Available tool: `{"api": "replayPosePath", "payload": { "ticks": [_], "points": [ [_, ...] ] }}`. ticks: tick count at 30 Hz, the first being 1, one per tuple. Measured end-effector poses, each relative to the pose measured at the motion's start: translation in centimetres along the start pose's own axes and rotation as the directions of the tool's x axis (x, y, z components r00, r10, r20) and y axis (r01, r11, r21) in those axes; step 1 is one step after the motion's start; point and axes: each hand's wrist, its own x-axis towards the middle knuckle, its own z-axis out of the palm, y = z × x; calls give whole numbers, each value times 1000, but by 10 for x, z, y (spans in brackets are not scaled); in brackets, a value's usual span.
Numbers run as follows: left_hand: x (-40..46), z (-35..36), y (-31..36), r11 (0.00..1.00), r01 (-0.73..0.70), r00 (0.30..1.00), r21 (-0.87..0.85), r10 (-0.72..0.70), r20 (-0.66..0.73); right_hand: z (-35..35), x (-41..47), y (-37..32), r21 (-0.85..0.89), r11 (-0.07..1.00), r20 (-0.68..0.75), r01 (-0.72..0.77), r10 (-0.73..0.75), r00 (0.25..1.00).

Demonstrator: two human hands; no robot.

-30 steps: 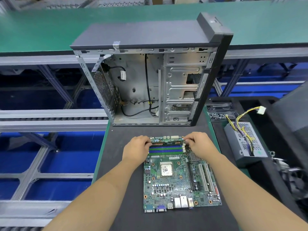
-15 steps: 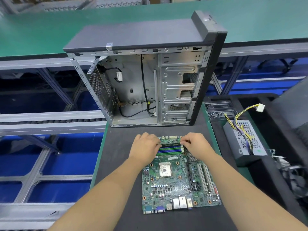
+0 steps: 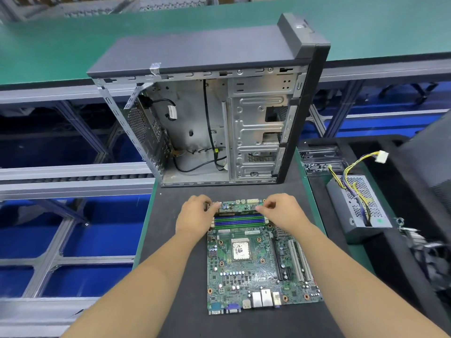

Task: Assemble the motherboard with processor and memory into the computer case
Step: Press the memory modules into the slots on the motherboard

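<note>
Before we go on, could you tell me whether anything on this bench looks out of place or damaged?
Nothing looks damaged. The motherboard lies flat on the mat, both hands at its memory slots. Only oddities: tape stuck on the case top edge, loose cables inside.

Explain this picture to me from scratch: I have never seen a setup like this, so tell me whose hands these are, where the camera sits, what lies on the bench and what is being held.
No machine works here: a person uses two bare hands. The camera sits on that person's head and looks forward and down, so the arms reach in from the bottom edge. On the dark mat lies a green motherboard, flat, with a square processor in its middle and green and blue memory slots near its far edge. The left hand and right hand each pinch one end of a memory stick at the farthest slot. Behind stands the open computer case, upright, with loose black cables inside. To the right a grey power supply with coloured wires rests in a black tray.
</note>
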Motion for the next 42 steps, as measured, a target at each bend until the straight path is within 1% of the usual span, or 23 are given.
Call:
{"api": "replayPosePath", "payload": {
  "ticks": [2,4,6,8,10,16,20,24,31,35,38,40,42],
  "points": [
    [1,2,-1,971,185,981,-152,-174,82,1,6,-5,-20,997,35,-68,69,997],
    [0,9,0,915,310,945,-257,-269,185,2,10,-11,-41,990,88,-138,141,986],
    [0,12,3,830,420,904,-368,-346,251,-1,14,-17,-26,979,135,-203,205,969],
    [3,13,5,781,479,874,-401,-381,303,-4,17,-23,-17,965,171,-260,259,951],
    [5,13,8,771,505,856,-388,-392,336,-5,20,-29,-54,957,182,-285,290,940],
    [15,17,14,695,604,795,-391,-486,363,-3,25,-43,-126,934,161,-334,352,922],
    [17,19,14,674,626,777,-391,-502,379,-5,27,-44,-160,918,185,-363,390,902],
    [18,24,12,701,602,797,-383,-503,333,-4,30,-41,-144,913,212,-381,405,890],
    [16,25,12,701,593,804,-396,-492,333,-2,33,-39,-115,906,222,-406,422,879],
    [15,22,14,707,584,810,-399,-478,338,-1,31,-40,-107,906,202,-411,424,883],
    [9,22,14,732,557,829,-392,-460,320,-1,27,-39,-95,906,190,-412,422,886],
    [4,21,13,753,535,843,-383,-442,306,-1,26,-38,-87,909,202,-409,418,886],
    [2,19,12,746,540,839,-390,-439,322,-2,24,-37,-56,912,230,-406,408,884]
  ]
}}
